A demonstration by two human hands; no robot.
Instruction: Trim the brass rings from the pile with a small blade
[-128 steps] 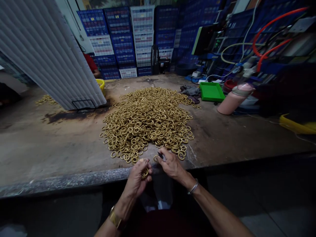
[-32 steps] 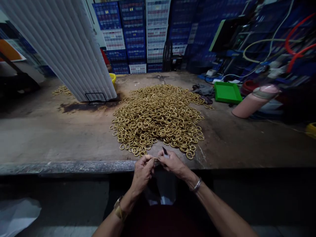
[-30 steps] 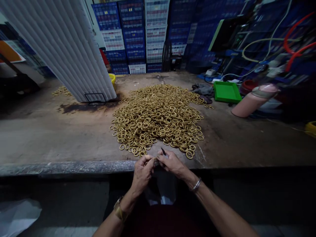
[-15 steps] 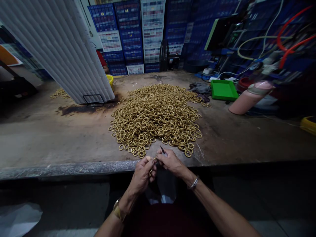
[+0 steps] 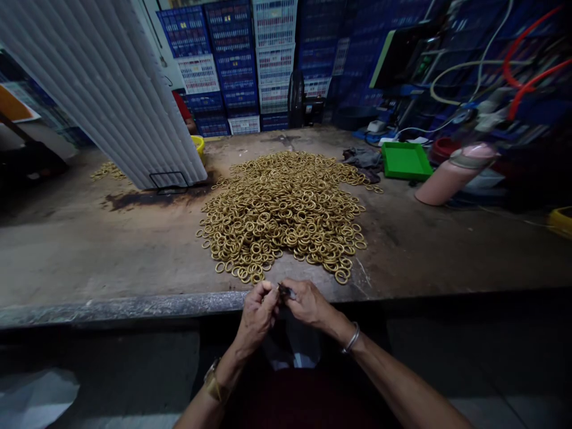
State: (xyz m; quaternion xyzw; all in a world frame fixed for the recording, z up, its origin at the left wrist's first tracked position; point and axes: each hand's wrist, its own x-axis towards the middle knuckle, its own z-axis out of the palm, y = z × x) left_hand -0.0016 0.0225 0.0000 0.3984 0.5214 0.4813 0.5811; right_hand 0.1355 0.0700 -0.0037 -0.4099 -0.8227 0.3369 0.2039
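A large heap of brass-coloured rings [image 5: 286, 202] lies on the workbench [image 5: 134, 250]. At the bench's front edge, below the heap, my left hand [image 5: 258, 316] is closed with thumb and fingertips pinched. It holds a ring that is mostly hidden by the fingers. My right hand [image 5: 308, 304] is wrapped round a small dark tool, perhaps a knife [image 5: 286, 291], whose tip points left at my left fingertips. Both hands nearly touch.
A tall corrugated white panel [image 5: 120, 89] stands on the left, with more rings behind it. At the right are a green tray [image 5: 406, 161], a pink bottle-like cylinder [image 5: 451, 176] and hoses. Stacked crates [image 5: 236, 65] fill the back. Part of a person in red shows behind the panel.
My right hand has turned the dark tool from pointing up and away to pointing left, against my left fingertips. The ring seen between my fingers is now mostly covered.
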